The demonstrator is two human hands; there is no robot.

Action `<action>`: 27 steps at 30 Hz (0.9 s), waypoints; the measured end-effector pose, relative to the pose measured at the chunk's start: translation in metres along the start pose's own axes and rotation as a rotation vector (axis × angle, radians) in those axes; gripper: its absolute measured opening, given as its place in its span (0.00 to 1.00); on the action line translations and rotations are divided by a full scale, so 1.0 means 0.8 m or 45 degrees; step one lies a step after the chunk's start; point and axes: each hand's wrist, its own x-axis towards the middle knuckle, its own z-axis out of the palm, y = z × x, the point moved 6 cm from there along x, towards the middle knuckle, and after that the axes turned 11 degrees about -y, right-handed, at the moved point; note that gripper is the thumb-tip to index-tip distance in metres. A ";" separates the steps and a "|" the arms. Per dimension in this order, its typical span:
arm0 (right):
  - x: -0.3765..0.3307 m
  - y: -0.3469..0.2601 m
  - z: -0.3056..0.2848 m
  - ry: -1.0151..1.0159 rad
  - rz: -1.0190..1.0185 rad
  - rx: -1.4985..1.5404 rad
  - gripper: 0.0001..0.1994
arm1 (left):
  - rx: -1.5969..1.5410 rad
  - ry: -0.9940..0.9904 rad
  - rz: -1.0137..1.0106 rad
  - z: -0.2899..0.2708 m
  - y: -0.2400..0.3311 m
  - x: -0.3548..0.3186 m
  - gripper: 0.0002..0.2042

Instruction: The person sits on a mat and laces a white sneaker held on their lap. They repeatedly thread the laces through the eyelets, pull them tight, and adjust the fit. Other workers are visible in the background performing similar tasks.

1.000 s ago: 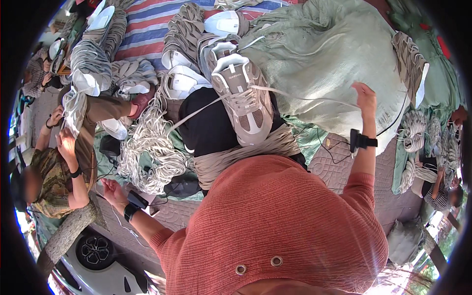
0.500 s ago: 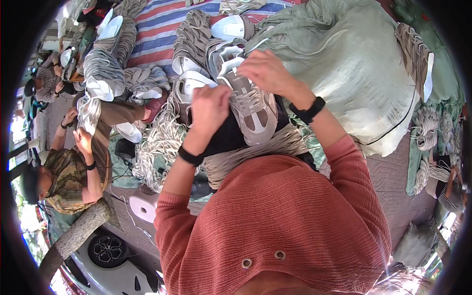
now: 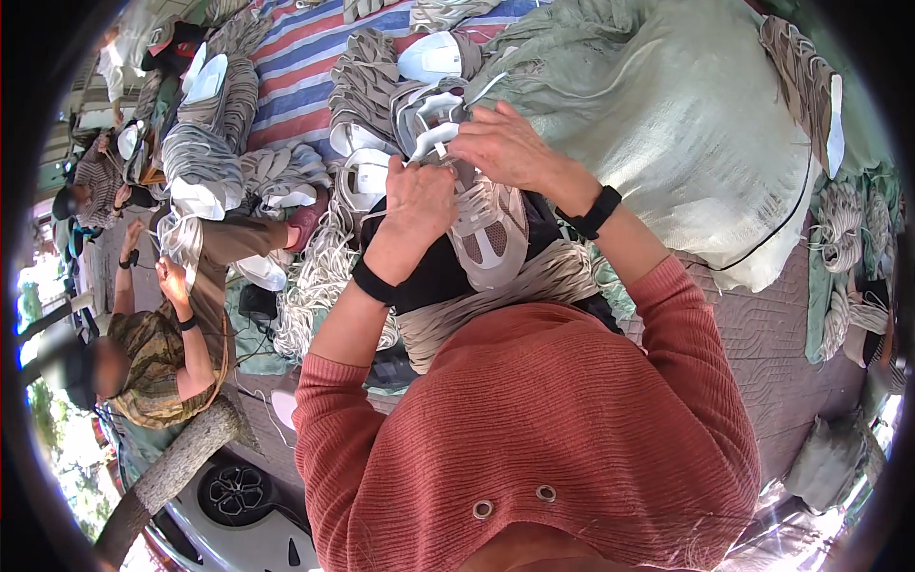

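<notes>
A beige and brown sneaker upper (image 3: pixel 489 243) with crisscrossed laces lies toe toward me on the dark cloth over my lap. My left hand (image 3: pixel 422 198) is closed, fingers curled, at the left of the laced part near the shoe's opening. On the opposite side, my right hand (image 3: pixel 505 148) pinches with thumb and forefinger by the tongue and upper eyelets. What either hand holds is hidden by the fingers. A thin white strand (image 3: pixel 491 86) shows just beyond my right hand. Bundled beige uppers (image 3: pixel 505 296) tied together lie across my lap.
Stacks of shoe uppers (image 3: pixel 364 91) stand beyond, on a striped sheet (image 3: pixel 300 71). A large pale green sack (image 3: pixel 705 143) bulges at the right. Tangled laces (image 3: pixel 310 300) pile at the left, near a co-worker (image 3: pixel 157 357) handling white laces. A log (image 3: pixel 176 467) lies lower left.
My left hand has moved right and slightly in, onto the laces. My right hand has come a little lower and left, so both are closer together over the shoe.
</notes>
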 end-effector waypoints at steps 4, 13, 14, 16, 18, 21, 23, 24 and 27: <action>-0.005 0.001 -0.004 0.052 -0.018 0.079 0.05 | -0.276 -0.056 -0.011 0.013 -0.019 0.014 0.06; -0.001 0.004 0.013 0.019 -0.024 0.063 0.04 | -0.721 0.614 0.052 0.028 -0.018 -0.020 0.11; 0.000 0.002 0.013 -0.022 -0.041 -0.026 0.04 | -0.564 0.663 0.086 0.023 -0.015 -0.024 0.14; 0.001 -0.002 0.015 -0.118 -0.050 -0.155 0.03 | -0.446 0.600 0.119 0.022 -0.013 -0.020 0.12; 0.000 -0.006 0.015 -0.185 -0.045 -0.232 0.05 | -0.356 0.703 0.149 0.017 -0.012 -0.017 0.09; -0.003 -0.007 0.024 -0.382 0.031 -0.115 0.06 | -0.805 0.474 0.121 0.043 -0.020 0.004 0.08; -0.005 -0.010 0.028 -0.449 0.029 -0.088 0.06 | -0.875 0.556 0.136 0.049 -0.023 0.006 0.08; -0.006 -0.011 0.030 -0.488 0.023 -0.057 0.06 | -0.889 0.549 0.151 0.053 -0.024 0.006 0.08; -0.003 -0.013 0.026 -0.411 -0.003 0.120 0.06 | -0.819 0.513 0.153 0.054 -0.029 0.003 0.07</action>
